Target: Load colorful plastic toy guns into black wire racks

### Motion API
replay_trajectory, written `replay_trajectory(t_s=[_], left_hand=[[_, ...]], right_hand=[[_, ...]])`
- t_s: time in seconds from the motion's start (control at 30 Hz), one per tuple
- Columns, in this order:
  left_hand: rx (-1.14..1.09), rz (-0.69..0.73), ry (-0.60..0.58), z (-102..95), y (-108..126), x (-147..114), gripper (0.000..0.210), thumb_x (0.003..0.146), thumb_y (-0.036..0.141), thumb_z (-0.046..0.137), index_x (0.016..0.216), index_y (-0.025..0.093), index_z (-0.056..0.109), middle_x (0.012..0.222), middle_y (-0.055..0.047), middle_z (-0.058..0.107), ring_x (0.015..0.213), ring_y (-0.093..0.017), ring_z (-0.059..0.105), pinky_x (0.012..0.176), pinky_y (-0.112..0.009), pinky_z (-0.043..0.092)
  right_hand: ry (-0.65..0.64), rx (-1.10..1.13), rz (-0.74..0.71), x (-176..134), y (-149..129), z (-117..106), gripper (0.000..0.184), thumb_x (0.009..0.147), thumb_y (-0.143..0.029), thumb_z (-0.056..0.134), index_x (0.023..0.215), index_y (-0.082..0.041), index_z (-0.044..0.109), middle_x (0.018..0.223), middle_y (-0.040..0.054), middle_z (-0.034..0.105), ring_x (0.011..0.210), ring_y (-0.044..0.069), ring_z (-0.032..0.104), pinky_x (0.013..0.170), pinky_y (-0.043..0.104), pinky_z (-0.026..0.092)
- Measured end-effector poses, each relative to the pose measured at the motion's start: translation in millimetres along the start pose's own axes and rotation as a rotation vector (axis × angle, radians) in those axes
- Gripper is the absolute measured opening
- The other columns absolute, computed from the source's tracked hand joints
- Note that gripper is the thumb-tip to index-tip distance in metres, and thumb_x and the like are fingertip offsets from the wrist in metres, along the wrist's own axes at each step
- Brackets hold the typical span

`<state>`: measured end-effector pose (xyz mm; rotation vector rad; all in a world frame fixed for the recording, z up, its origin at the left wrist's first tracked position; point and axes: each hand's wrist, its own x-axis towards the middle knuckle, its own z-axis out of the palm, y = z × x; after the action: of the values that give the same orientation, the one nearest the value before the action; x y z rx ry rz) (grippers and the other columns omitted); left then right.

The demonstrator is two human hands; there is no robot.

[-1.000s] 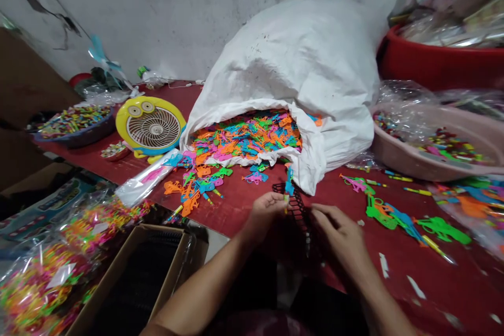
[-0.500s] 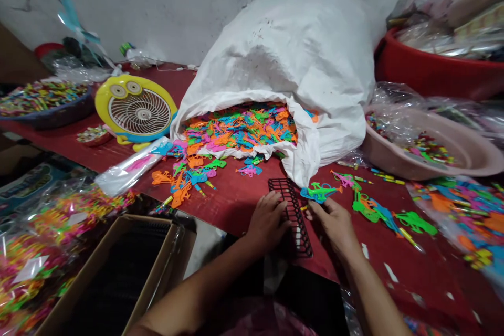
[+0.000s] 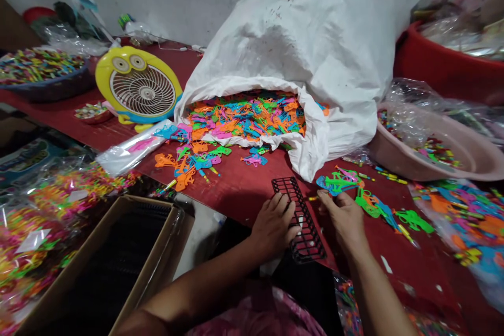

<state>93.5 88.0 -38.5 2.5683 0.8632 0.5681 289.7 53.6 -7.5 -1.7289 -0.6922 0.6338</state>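
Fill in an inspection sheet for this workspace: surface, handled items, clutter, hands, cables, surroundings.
Surface: red table, holding many items.
Handled items: black grid rack lying on the table; blue and green plastic pieces to its right.
Clutter: loose coloured pieces before the open white sack; white scraps at right.
Hands: left hand on the rack, right hand with fingertips at the blue and green pieces; grip unclear.
Cables: white cord near the wall.
Surroundings: yellow fan, pink basin, red tub, cardboard box, grey wall.
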Motion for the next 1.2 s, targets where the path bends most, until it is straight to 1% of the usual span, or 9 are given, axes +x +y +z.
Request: replay_trajectory(t_s=[0.17, 0.33, 0.43, 0.6, 0.77, 0.87, 1.0, 1.07, 1.2], left_hand=[[0.004, -0.007, -0.029, -8.4, 5.6, -0.8, 0.069, 0.087, 0.057, 0.056, 0.142, 0.018, 0.042, 0.147, -0.014, 0.045, 0.138, -0.032, 0.036, 0.106, -0.047, 0.036], [-0.007, 0.106, -0.062, -13.7, -4.3, -5.4, 0.100, 0.072, 0.082, 0.051, 0.143, 0.012, 0.039, 0.151, -0.019, 0.038, 0.139, -0.036, 0.031, 0.106, -0.049, 0.033], [0.030, 0.186, -0.106, -17.4, -11.0, -7.8, 0.105, 0.070, 0.084, 0.051, 0.145, 0.012, 0.037, 0.150, -0.020, 0.038, 0.137, -0.036, 0.032, 0.103, -0.047, 0.034], [0.131, 0.244, -0.177, -11.0, -17.6, -19.4, 0.087, 0.077, 0.064, 0.064, 0.146, 0.020, 0.034, 0.147, -0.015, 0.041, 0.132, -0.032, 0.037, 0.095, -0.041, 0.037], [0.052, 0.314, -0.130, -6.9, -18.4, -26.5, 0.046, 0.091, 0.054, 0.052, 0.129, 0.028, 0.054, 0.122, -0.007, 0.061, 0.109, -0.024, 0.051, 0.087, -0.038, 0.034], [-0.005, 0.331, -0.102, -25.3, -14.8, -9.2, 0.037, 0.096, 0.050, 0.044, 0.123, 0.029, 0.059, 0.108, -0.005, 0.065, 0.100, -0.022, 0.053, 0.089, -0.038, 0.032], [-0.076, 0.101, -0.069, -62.6, -13.1, 36.3, 0.036, 0.096, 0.049, 0.046, 0.109, 0.024, 0.068, 0.090, -0.006, 0.064, 0.089, -0.021, 0.055, 0.083, -0.036, 0.035], [-0.198, 0.034, -0.044, -75.4, -19.9, 59.8, 0.035, 0.097, 0.046, 0.046, 0.100, 0.020, 0.070, 0.087, -0.005, 0.063, 0.084, -0.019, 0.056, 0.078, -0.033, 0.037], [-0.498, -0.013, -0.189, -78.6, -48.0, 94.0, 0.045, 0.098, 0.043, 0.036, 0.086, 0.014, 0.069, 0.072, -0.001, 0.061, 0.066, -0.014, 0.055, 0.059, -0.025, 0.036]], right_hand=[[-0.027, 0.000, 0.017, -2.0, -1.3, 10.2, 0.040, 0.068, -0.053, 0.077, 0.073, -0.017, 0.061, 0.053, -0.0030, 0.059, 0.046, 0.010, 0.049, 0.046, 0.022, 0.036], [0.068, 0.071, -0.013, -3.5, -3.7, 6.5, 0.039, 0.065, -0.049, 0.081, 0.073, -0.016, 0.062, 0.054, -0.0032, 0.060, 0.047, 0.010, 0.052, 0.048, 0.022, 0.040], [0.123, 0.124, 0.003, -6.8, -6.4, 2.1, 0.038, 0.064, -0.047, 0.082, 0.072, -0.016, 0.060, 0.054, -0.0036, 0.060, 0.046, 0.010, 0.054, 0.048, 0.022, 0.042], [0.209, 0.185, -0.021, -11.4, -3.3, -7.9, 0.036, 0.065, -0.042, 0.082, 0.068, -0.015, 0.059, 0.054, -0.0028, 0.061, 0.045, 0.009, 0.054, 0.049, 0.022, 0.046], [0.280, 0.311, -0.009, -12.3, 6.1, -22.1, 0.035, 0.061, -0.038, 0.084, 0.075, -0.015, 0.062, 0.057, -0.0039, 0.061, 0.043, 0.009, 0.054, 0.044, 0.023, 0.047], [0.319, 0.381, 0.054, -12.5, 9.5, -27.7, 0.039, 0.056, -0.037, 0.087, 0.077, -0.014, 0.063, 0.057, -0.0041, 0.062, 0.043, 0.009, 0.053, 0.040, 0.021, 0.045], [0.330, 0.459, 0.020, -11.2, 11.9, -29.2, 0.038, 0.057, -0.037, 0.086, 0.077, -0.015, 0.062, 0.056, -0.0058, 0.059, 0.044, 0.008, 0.052, 0.041, 0.021, 0.046], [0.310, 0.460, 0.006, -10.7, 12.9, -28.5, 0.037, 0.060, -0.037, 0.085, 0.078, -0.015, 0.062, 0.056, -0.0055, 0.059, 0.045, 0.009, 0.054, 0.043, 0.021, 0.048], [0.299, 0.426, 0.000, -11.0, 15.2, -27.6, 0.036, 0.063, -0.037, 0.084, 0.079, -0.014, 0.063, 0.058, -0.0043, 0.061, 0.045, 0.008, 0.055, 0.044, 0.020, 0.048]])
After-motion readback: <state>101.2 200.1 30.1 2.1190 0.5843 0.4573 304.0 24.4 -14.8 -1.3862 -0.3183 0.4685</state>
